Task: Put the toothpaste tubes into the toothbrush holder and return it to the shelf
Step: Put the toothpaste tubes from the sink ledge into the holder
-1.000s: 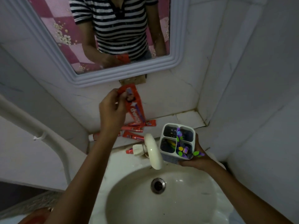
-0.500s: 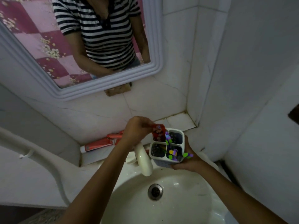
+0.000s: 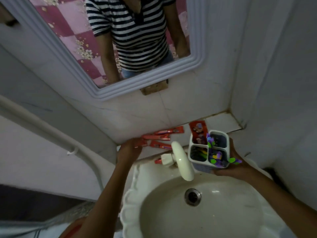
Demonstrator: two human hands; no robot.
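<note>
Toothbrush holder (image 3: 208, 150) gripped from beneath by the right hand (image 3: 235, 162).
One toothpaste tube (image 3: 198, 133) is seated in its 11 o'clock compartment; shelf tubes (image 3: 159, 138) are touched by the left hand (image 3: 130, 148), grip undeterminable.

The lower part of the toothpaste tube (image 3: 197, 133) was hidden inside the toothbrush holder (image 3: 208, 166). The fingertips of the left hand (image 3: 129, 149) could not be made out among the red tubes (image 3: 158, 139) (too blurred). The mirror (image 3: 154, 78) was cut off at the top edge.
</note>
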